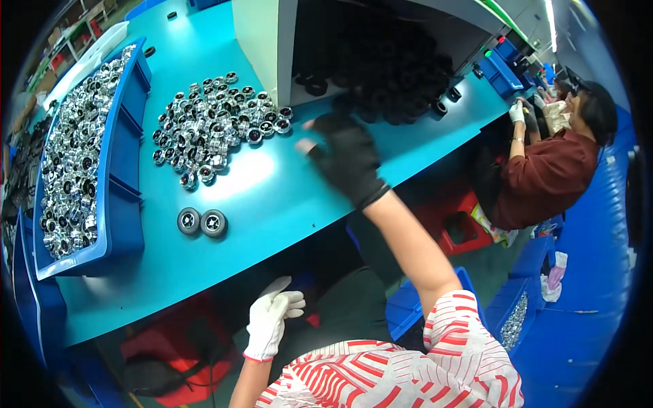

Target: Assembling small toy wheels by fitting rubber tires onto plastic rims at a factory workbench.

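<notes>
My right hand [345, 158], in a black glove with bare fingertips, reaches over the teal table just right of a heap of shiny silver wheel hubs [211, 126]. It is slightly blurred; its fingertips look apart, and I see nothing between them. My left hand [269, 323], in a white glove, hovers in front of the table's near edge. Its thumb stands away from loosely bent fingers, and it holds nothing. Two small wheels, a left one [189, 221] and a right one [214, 223], lie side by side on the table, each a black tyre around a silver hub.
A long blue bin [122, 160] full of silver hubs stands at the left. Black tyres [388, 75] are piled at the back, beside a pale upright panel [262, 44]. A co-worker in a dark red top [554, 166] works at the right. Red stools and blue bins stand below.
</notes>
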{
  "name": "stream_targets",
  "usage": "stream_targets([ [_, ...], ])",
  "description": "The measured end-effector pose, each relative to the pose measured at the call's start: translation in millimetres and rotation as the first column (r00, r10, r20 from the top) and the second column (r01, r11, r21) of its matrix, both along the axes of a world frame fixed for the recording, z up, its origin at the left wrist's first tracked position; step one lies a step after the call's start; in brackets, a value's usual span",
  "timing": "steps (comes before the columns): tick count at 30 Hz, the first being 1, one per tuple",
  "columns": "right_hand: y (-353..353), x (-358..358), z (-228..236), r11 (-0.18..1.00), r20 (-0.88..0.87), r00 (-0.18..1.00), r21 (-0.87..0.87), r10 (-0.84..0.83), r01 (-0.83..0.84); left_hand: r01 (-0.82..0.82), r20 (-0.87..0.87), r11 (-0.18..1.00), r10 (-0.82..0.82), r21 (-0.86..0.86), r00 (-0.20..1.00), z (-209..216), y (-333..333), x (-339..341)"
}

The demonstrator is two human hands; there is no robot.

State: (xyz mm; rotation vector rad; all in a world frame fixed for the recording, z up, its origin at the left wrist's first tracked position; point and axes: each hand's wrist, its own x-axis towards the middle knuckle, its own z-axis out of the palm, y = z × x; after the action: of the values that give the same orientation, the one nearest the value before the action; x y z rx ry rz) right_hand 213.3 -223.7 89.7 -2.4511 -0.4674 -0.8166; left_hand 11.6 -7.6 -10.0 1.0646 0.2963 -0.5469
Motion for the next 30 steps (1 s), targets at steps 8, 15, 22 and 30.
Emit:
stream_targets([
  [8,-48,26,-3,0.898,-0.033,0.950,-0.336,-0.311,0.283,0.080,-0.018,0.996,-0.079,0.034,0.997,11,-18,0],
  [15,-2,-123,11,0.399,-0.457,0.469,0.889,0.755,0.224,0.010,0.024,0.999,-0.009,-0.036,1.000,3,-12,-1],
  [22,24,-201,-73,-0.052,-0.216,0.264,0.674,0.940,0.737,-0.085,0.467,0.972,-0.028,0.219,0.884,17,-20,-10],
  [30,40,-213,-86,0.004,-0.214,0.177,0.647,0.960,0.762,-0.171,0.508,0.922,-0.032,0.347,0.861,16,-13,-25],
])
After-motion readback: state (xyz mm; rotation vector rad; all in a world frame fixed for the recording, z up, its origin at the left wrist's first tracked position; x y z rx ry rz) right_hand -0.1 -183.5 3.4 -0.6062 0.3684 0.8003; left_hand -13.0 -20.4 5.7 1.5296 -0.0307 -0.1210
